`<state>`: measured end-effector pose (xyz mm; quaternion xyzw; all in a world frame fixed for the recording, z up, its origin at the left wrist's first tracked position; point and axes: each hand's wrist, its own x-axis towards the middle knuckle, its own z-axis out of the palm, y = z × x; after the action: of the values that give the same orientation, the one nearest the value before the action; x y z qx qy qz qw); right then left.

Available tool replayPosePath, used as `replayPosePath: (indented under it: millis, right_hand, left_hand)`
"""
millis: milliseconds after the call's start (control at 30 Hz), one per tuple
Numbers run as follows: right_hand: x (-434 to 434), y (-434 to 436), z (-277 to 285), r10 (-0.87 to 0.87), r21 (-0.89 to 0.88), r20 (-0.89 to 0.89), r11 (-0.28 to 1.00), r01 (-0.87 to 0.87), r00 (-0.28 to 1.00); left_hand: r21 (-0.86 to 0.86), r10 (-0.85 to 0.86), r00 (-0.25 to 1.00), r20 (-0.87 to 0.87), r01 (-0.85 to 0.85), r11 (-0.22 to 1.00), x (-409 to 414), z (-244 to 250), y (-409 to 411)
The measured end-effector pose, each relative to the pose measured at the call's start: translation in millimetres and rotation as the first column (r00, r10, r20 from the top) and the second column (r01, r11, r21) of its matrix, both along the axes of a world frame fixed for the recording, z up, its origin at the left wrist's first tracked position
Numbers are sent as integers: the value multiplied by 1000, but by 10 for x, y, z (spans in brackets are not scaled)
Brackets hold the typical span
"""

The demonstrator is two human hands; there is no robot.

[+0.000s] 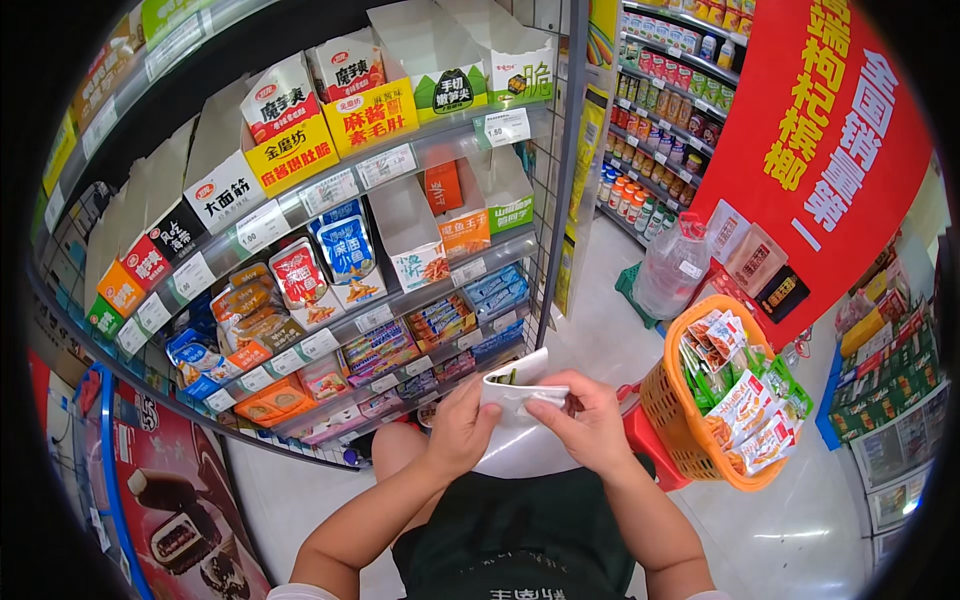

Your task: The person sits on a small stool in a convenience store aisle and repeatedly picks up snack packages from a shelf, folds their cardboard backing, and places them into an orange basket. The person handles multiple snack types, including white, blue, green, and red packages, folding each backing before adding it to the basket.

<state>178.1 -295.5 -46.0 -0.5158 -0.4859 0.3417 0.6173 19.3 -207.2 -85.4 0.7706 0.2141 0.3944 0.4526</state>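
Note:
In front of my lap I hold a folded piece of white cardboard (521, 396) with green print partly showing at its fold. It may be a display box, but the picture does not settle this. My left hand (463, 426) grips its left side, the thumb on the near face. On the right side, my right hand (589, 421) pinches it between thumb and fingers. Both hands are apart from the snack shelf (420, 146) beyond them. An orange plastic basket (660, 409) stands to the right of my right hand, filled with snack packets (742, 397) in white and green wrappers.
Open display boxes (409, 225) line the shelf tiers, several with no packets visible. The basket rests on a red stool (654, 442). Behind it are a large clear plastic bottle (673, 266) and a red advertising panel (817, 150). An ice-cream freezer (176, 495) stands at lower left.

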Motion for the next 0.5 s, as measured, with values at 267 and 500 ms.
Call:
replayPosePath:
  millis: [267,500]
  right_hand:
    - [58,-101,62,295,143,-388,955,-259,873]
    - [-144,-79,-224,167,288,-255,953,-90,952]
  left_hand:
    - [-667,-260,831,492,551,502,-283,361,-79]
    - [-558,-36,808,588,437,706,-268,669,-56]
